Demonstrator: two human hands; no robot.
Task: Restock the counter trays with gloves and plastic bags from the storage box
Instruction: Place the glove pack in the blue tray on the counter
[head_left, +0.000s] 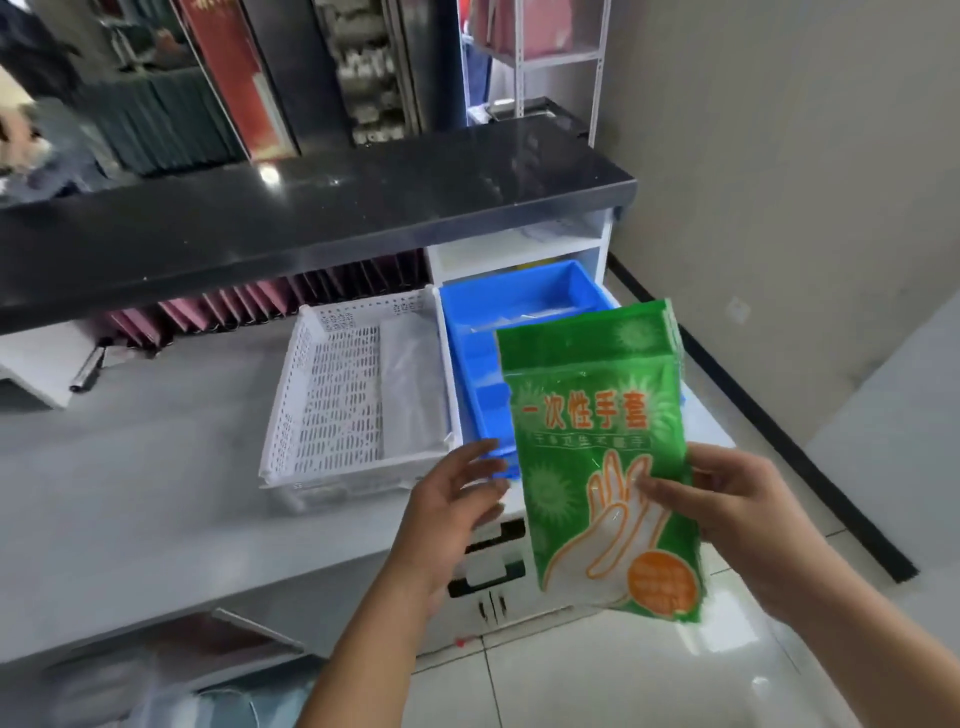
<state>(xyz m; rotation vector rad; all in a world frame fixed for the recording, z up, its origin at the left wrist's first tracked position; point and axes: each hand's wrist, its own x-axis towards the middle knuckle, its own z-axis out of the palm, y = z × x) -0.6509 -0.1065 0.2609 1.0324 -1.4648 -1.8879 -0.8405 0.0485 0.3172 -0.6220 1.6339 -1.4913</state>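
Observation:
My right hand (727, 509) grips a green pack of disposable gloves (597, 441) by its right edge and holds it upright in front of the blue tray (524, 296). My left hand (452, 499) hovers open just left of the pack, fingers spread, touching nothing. The blue tray sits on the white counter and holds some clear plastic. Left of it stands a white perforated tray (332, 395) with clear plastic bags (413, 384) lying along its right side. The storage box is partly visible and blurred at the bottom left.
A black upper counter ledge (311, 218) overhangs the back of the white counter (130, 493). Pink folders (249, 306) line up under the ledge. A pen (88, 369) lies at the left. Drawers and cabinet doors (488, 571) are below the counter edge. A tiled floor spreads to the right.

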